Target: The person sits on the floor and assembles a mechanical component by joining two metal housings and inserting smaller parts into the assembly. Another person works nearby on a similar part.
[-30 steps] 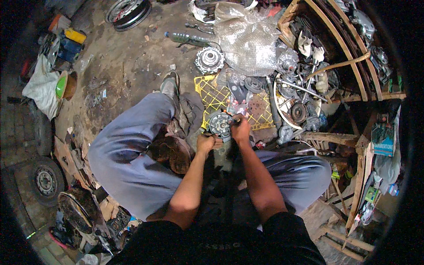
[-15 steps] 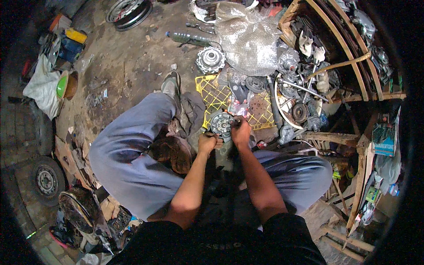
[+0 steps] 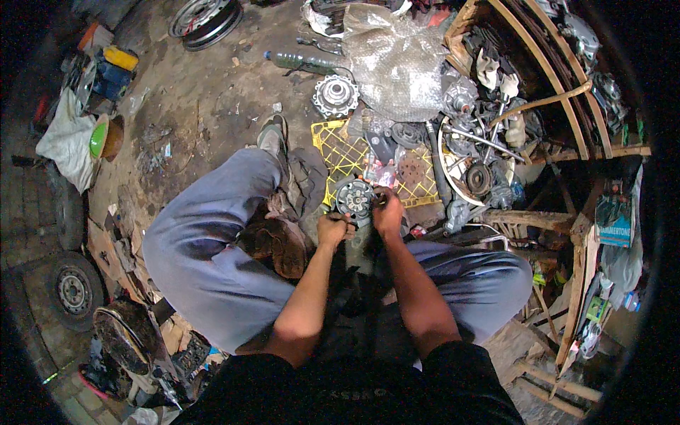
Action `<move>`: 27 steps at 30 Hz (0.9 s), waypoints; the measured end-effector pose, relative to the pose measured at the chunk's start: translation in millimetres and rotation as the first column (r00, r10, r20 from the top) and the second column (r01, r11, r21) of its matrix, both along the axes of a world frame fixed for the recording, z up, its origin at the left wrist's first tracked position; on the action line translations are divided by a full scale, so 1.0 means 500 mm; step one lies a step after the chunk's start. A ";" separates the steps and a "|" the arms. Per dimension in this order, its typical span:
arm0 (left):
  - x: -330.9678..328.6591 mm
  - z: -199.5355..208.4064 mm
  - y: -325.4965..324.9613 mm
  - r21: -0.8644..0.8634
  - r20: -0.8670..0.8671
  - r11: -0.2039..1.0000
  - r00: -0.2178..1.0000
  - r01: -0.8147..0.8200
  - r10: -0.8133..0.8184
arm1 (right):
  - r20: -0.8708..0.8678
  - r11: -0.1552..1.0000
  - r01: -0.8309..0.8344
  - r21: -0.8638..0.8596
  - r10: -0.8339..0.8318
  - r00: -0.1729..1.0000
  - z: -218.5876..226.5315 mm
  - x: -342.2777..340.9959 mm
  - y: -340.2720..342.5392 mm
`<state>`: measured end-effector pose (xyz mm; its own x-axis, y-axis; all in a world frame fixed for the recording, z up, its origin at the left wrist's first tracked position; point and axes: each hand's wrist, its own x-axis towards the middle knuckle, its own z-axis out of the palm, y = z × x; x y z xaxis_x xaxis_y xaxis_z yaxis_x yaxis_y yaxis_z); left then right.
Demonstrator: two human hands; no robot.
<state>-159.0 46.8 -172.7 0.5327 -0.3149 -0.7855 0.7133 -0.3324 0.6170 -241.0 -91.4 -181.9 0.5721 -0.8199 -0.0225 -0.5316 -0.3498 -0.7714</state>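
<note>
Both hands, left hand (image 3: 331, 231), right hand (image 3: 387, 213), gripping round metal part (image 3: 355, 199), yellow crate (image 3: 341, 151) behind

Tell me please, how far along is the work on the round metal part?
Done: the round metal part is off the scrap pile and stands over the yellow crate. In hand: the left hand steadies its lower edge, the right hand works at its side. Left: it looks still assembled; nothing removed is visible beside it.
</note>
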 end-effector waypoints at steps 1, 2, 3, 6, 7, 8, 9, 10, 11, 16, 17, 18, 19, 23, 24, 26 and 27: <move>0.001 0.001 0.001 -0.031 -0.014 0.999 1.000 -0.013 0.013 | 0.019 1.000 0.003 0.018 -0.004 1.000 -0.001 0.000 -0.001; 0.002 -0.005 0.004 -0.062 -0.027 0.998 0.999 -0.030 0.028 | 0.039 0.999 0.003 0.036 -0.004 0.999 0.002 0.004 -0.001; 0.002 -0.011 0.007 -0.069 -0.026 0.997 0.999 -0.032 0.030 | 0.059 0.999 0.003 0.053 -0.006 0.998 0.006 0.007 -0.001; 0.001 -0.020 0.010 -0.094 -0.038 0.995 0.999 -0.039 0.035 | 0.069 0.999 -0.003 0.045 0.000 0.998 0.009 0.011 -0.004; 0.001 -0.022 0.010 -0.106 -0.048 0.993 0.998 -0.044 0.039 | 0.065 0.999 -0.004 0.042 0.002 0.998 0.009 0.010 -0.004; 0.001 -0.018 0.008 -0.117 -0.060 0.992 0.997 -0.049 0.042 | 0.061 0.999 -0.005 0.040 0.002 0.998 0.010 0.010 -0.003; 0.001 -0.015 0.007 -0.094 -0.058 0.995 0.998 -0.042 0.037 | 0.057 0.999 -0.005 0.038 0.003 0.998 0.011 0.009 -0.002; 0.000 -0.012 0.005 -0.072 -0.056 0.997 0.998 -0.035 0.031 | 0.047 0.998 -0.003 0.064 0.000 0.999 0.012 0.008 -0.001; 0.000 -0.014 0.006 -0.050 -0.054 0.998 0.998 -0.031 0.029 | 0.038 0.996 -0.004 0.089 0.001 0.999 0.017 0.008 0.000; 0.009 -0.023 -0.001 -0.016 0.157 0.992 0.980 -0.124 0.125 | 0.031 0.992 -0.003 0.124 -0.001 1.000 0.029 0.012 0.006; 0.011 -0.020 -0.003 -0.039 0.191 0.988 0.970 -0.146 0.151 | 0.042 0.993 0.012 0.121 -0.017 0.999 0.026 0.012 0.008; 0.009 -0.017 -0.007 -0.029 0.160 0.982 0.969 -0.187 0.189 | 0.053 0.993 0.025 0.118 -0.031 0.998 0.024 0.011 0.010; 0.003 -0.012 -0.009 -0.031 0.191 0.981 0.963 -0.190 0.193 | 0.064 0.994 0.029 0.107 -0.036 0.997 0.021 0.011 0.011; -0.013 0.010 -0.020 -0.083 0.197 0.971 0.952 -0.223 0.235 | 0.099 0.997 0.021 0.077 -0.028 0.995 -0.028 0.002 0.000; -0.013 0.009 -0.020 -0.093 0.192 0.971 0.953 -0.222 0.236 | 0.103 0.997 0.006 0.074 -0.014 0.995 -0.034 0.000 -0.002; -0.013 0.007 -0.020 -0.124 0.174 0.961 0.948 -0.246 0.265 | 0.105 0.996 0.011 0.084 -0.020 0.994 -0.035 0.000 -0.001; -0.015 0.005 -0.020 -0.144 0.161 0.952 0.943 -0.271 0.293 | 0.106 0.996 0.012 0.089 -0.021 0.994 -0.030 0.003 0.001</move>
<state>-166.5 36.7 -170.2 0.7411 -0.2159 -0.6357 0.6416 -0.0512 0.7653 -239.4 -91.0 -196.9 0.5613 -0.8269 -0.0349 -0.4499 -0.2695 -0.8515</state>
